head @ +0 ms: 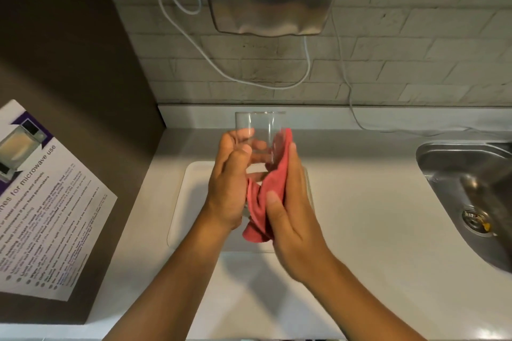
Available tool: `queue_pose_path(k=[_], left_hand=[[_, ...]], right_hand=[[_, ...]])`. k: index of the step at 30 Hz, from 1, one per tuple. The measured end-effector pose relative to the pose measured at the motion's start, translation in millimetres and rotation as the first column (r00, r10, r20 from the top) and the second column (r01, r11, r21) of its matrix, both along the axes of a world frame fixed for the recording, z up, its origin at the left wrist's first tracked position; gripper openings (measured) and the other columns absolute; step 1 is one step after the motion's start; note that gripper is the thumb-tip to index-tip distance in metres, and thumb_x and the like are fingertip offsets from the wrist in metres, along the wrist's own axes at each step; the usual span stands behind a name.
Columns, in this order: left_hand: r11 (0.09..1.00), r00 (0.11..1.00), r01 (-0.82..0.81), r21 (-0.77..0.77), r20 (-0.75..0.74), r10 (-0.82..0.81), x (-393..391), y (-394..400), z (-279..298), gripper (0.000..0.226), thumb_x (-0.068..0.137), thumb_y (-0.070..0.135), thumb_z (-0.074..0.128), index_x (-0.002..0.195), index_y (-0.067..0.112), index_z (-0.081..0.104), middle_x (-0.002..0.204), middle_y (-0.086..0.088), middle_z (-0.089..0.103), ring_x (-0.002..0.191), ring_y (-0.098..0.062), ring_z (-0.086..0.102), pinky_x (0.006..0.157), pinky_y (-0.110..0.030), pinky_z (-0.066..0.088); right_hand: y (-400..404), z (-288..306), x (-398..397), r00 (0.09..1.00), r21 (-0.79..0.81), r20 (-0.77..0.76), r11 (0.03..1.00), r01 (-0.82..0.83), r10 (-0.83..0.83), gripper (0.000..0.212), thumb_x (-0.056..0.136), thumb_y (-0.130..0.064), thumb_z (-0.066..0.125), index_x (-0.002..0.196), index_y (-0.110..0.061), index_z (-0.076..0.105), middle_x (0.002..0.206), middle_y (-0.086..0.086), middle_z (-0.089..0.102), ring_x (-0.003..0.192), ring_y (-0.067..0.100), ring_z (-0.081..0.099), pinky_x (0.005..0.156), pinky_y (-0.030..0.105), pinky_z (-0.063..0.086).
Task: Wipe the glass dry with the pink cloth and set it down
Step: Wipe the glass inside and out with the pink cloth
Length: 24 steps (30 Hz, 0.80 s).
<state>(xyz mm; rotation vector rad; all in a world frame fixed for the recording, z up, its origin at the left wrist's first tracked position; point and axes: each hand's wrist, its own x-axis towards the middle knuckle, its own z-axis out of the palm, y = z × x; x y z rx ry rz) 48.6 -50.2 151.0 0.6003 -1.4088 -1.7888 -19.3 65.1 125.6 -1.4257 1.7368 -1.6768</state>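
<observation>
Mid-wipe at frame centre: your left hand grips the clear drinking glass, your right hand presses the pink cloth on it; setting down's left.

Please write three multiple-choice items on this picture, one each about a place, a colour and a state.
1. Where is the sink?
A. To the person's right, set in the counter
B. To the person's left, under the notice
C. On the wall above the tray

2. What colour is the cloth?
A. Blue
B. Pink
C. White

3. How is the glass now?
A. Standing on the tray
B. Lying in the sink
C. Held up in the left hand

Answers:
1. A, the steel basin lies at the right edge.
2. B, it shows pink against the glass under the right hand.
3. C, the fingers wrap it above the white tray.
</observation>
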Motion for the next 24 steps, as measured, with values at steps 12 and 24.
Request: queue_pose_path(k=[12, 24], left_hand=[[0.999, 0.999, -0.026, 0.042, -0.017, 0.027, -3, 3, 5, 0.038, 0.094, 0.037, 0.048, 0.125, 0.017, 0.057, 0.102, 0.003, 0.076, 0.098, -0.022, 0.076, 0.083, -0.043, 0.064], [0.997, 0.999, 0.022, 0.072, -0.047, -0.019, -4, 8, 4, 0.038, 0.091, 0.034, 0.052, 0.122, 0.013, 0.059, 0.105, -0.002, 0.079, 0.098, -0.019, 0.076, 0.081, -0.034, 0.064]], right_hand=[[-1, 8, -5, 1.0, -0.035, 0.005, 0.999, 0.001, -0.001, 0.069, 0.114, -0.026, 0.036, 0.175, -0.014, 0.006, 0.184, -0.007, 0.018, 0.169, 0.009, 0.024, 0.134, 0.026, 0.027], [-9, 21, -19, 0.995, -0.08, 0.103, 0.997, 0.014, -0.005, 0.067, 0.114, -0.021, 0.035, 0.175, -0.016, 0.009, 0.183, -0.007, 0.023, 0.169, 0.015, 0.028, 0.136, 0.048, 0.029]])
